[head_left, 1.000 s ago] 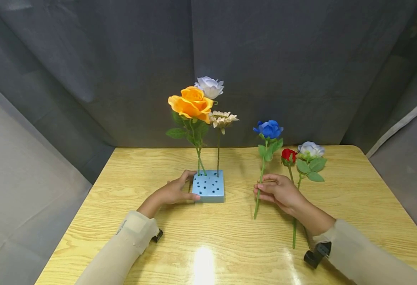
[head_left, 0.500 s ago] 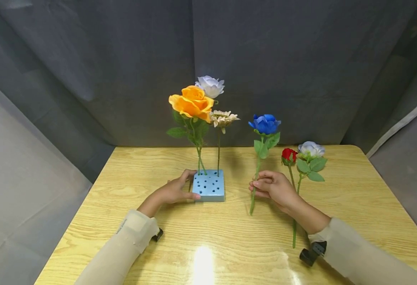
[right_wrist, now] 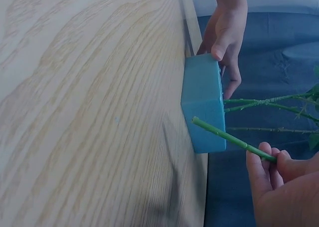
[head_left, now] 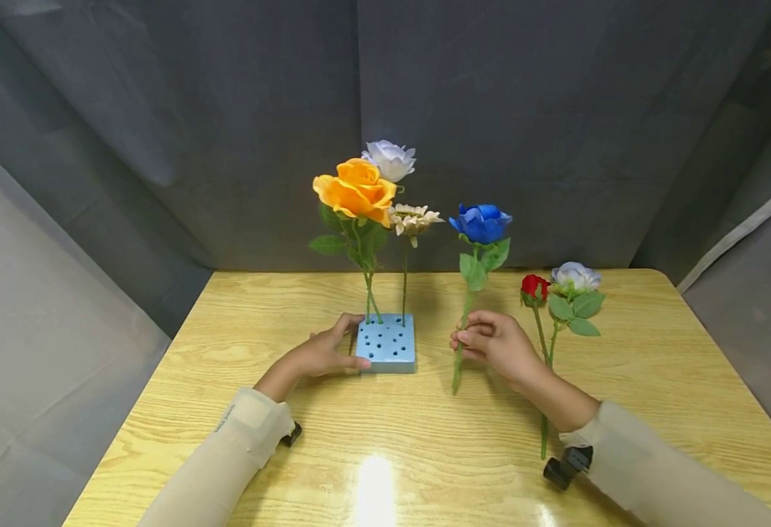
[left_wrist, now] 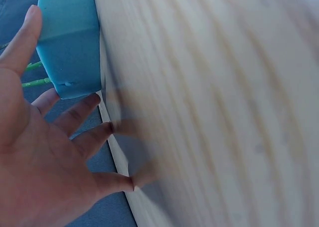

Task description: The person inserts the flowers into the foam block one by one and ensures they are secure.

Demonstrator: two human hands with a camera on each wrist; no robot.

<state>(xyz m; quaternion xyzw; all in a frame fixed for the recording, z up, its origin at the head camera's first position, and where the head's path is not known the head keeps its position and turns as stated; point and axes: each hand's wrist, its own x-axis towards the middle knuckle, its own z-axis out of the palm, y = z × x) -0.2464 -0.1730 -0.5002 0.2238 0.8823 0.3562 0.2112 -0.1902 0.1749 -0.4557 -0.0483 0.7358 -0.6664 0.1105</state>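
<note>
A light-blue block with several holes (head_left: 385,344) stands on the table. My left hand (head_left: 322,353) holds it at its left side, thumb at the front corner and index finger behind. In the left wrist view the other fingers (left_wrist: 92,139) spread down to the tabletop. Between thumb and fingertips my right hand (head_left: 500,348) pinches the green stem of a blue rose (head_left: 482,223), right of the block and above the table. The right wrist view shows its bare stem end (right_wrist: 214,129) in front of the block. An orange rose (head_left: 355,192), a pale lilac rose (head_left: 390,159) and a cream flower (head_left: 414,219) stand in the block.
A red rose (head_left: 534,288) and a pale bluish-white rose (head_left: 575,278) lie on the table to the right, partly behind my right forearm. Grey cloth (head_left: 523,110) hangs along the table's back edge.
My right hand has moved left and slightly away from me, carrying the blue rose closer to the block. The left hand and the block have stayed in place.
</note>
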